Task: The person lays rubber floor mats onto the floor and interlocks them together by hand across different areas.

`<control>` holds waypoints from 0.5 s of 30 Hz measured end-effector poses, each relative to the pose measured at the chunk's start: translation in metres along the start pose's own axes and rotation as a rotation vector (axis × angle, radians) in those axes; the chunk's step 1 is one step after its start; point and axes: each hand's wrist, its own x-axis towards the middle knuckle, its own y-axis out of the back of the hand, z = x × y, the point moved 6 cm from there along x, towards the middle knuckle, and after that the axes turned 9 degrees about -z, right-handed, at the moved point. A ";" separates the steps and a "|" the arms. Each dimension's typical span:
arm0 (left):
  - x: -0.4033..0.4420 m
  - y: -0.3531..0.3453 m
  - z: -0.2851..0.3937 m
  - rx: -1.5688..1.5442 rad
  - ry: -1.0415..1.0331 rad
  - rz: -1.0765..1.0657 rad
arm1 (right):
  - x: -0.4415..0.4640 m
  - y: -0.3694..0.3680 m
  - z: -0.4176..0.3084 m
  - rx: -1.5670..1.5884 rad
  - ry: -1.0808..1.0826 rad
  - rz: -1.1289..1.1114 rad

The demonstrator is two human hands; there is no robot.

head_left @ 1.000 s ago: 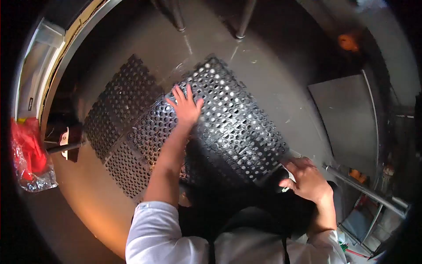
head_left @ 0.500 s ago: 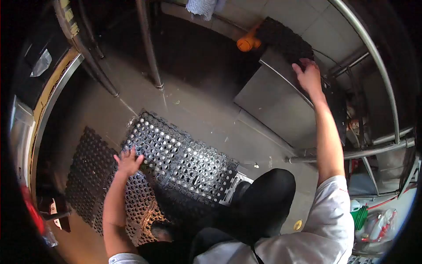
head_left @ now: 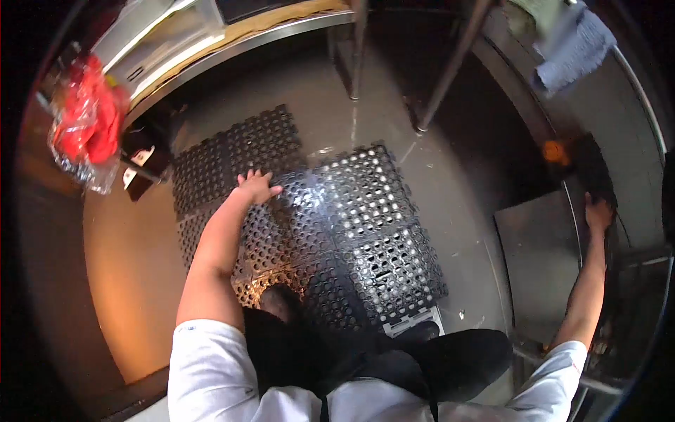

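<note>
My left hand point(head_left: 258, 186) is open, fingers spread, over the black perforated floor mats point(head_left: 320, 232). I cannot tell whether it touches them. The mats have rows of round holes and shine wetly on the right side. At far right, my right hand point(head_left: 599, 212) rests at the top edge of a grey metal box point(head_left: 538, 257), thumb apart from the fingers. Beside its fingers lies a dark, rough-looking mat point(head_left: 589, 158) on the box. An orange round object point(head_left: 555, 152) sits at the box's far end.
Metal legs point(head_left: 457, 67) of a stand rise from the grey floor ahead. A blue cloth point(head_left: 576, 53) hangs at upper right. On the left hangs a red item in clear plastic point(head_left: 88, 116). A white grate point(head_left: 415, 323) lies by my shoe, and a metal-edged counter point(head_left: 239, 49) runs along the top.
The view has swung left, bringing the counter and red item further in. My left hand remains spread over the mats; my right hand stays at the box's top edge.
</note>
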 end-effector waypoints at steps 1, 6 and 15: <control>0.000 0.001 -0.002 -0.025 0.004 -0.001 | -0.006 0.000 0.003 0.019 -0.098 -0.013; 0.008 0.004 -0.012 -0.083 0.004 -0.032 | -0.010 -0.012 0.004 -0.030 0.072 0.029; 0.023 -0.010 -0.022 -0.097 0.008 -0.105 | -0.015 -0.034 0.032 -0.107 0.269 0.356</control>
